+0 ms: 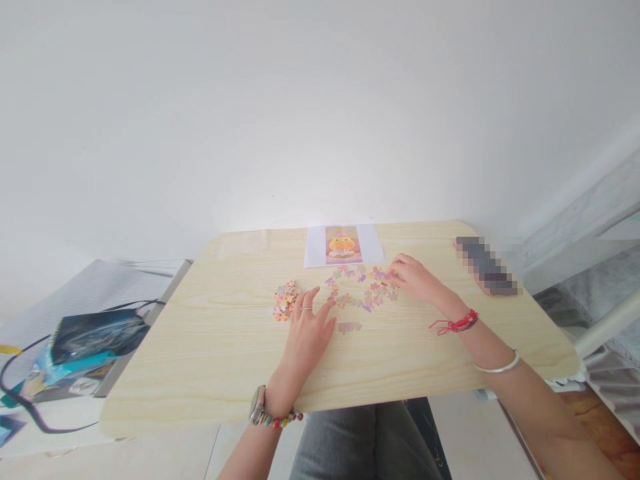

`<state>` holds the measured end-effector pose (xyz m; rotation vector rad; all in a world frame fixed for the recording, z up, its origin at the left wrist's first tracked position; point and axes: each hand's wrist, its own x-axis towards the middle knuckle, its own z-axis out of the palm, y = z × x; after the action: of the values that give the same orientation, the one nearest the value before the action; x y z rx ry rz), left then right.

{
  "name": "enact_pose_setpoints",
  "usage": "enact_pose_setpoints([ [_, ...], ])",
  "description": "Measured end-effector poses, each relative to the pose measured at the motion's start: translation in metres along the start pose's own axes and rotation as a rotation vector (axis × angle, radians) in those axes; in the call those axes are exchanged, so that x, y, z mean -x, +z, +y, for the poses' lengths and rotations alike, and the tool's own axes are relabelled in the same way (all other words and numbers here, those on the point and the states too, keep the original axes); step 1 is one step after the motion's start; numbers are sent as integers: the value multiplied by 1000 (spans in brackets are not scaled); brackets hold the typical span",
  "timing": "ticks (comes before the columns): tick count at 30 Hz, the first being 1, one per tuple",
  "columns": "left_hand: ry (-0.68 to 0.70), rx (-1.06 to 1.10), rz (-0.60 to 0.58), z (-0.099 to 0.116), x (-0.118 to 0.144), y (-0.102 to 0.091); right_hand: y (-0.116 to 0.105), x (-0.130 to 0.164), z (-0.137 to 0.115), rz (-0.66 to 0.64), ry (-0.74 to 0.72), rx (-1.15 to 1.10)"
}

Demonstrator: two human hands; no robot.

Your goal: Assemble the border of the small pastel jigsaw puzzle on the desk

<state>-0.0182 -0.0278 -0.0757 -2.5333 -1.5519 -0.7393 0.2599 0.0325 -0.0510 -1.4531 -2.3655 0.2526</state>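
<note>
My left hand (309,327) is open, its fingers spread over the wooden table beside a heap of jigsaw pieces (286,300). Its fingertips come close to the heap on one side and to loose scattered pieces on the other. Several loose jigsaw pieces (367,290) form a rough ring in the middle. A short joined strip of pieces (349,327) lies nearer to me, just right of my left thumb. At the ring's far right, my right hand (413,277) has thumb and fingers pinched together over the pieces. Whatever is between those fingertips is hidden.
Behind the pieces lies a white sheet with a printed cartoon picture (343,245). A phone-like object (485,267), pixelated, rests at the table's right. The table (215,353) meets a white wall. Bags and packets (95,340) sit off its left edge.
</note>
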Motion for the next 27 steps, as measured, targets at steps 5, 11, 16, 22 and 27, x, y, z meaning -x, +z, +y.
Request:
enact_pose_setpoints([
  [5,13,-5,-34,7,-3,2,6,4,-2,2,-7,-3],
  [11,4,-5,-31,8,1,2,8,4,-13,-68,-70,-55],
  [16,4,-11,-42,8,4,-1,13,6,-20,-55,-51,-33],
  [22,-2,11,-23,9,5,-5,12,10,-16,-17,-49,-17],
  [27,0,44,-57,12,9,-7,13,17,-17,-25,-61,-35],
])
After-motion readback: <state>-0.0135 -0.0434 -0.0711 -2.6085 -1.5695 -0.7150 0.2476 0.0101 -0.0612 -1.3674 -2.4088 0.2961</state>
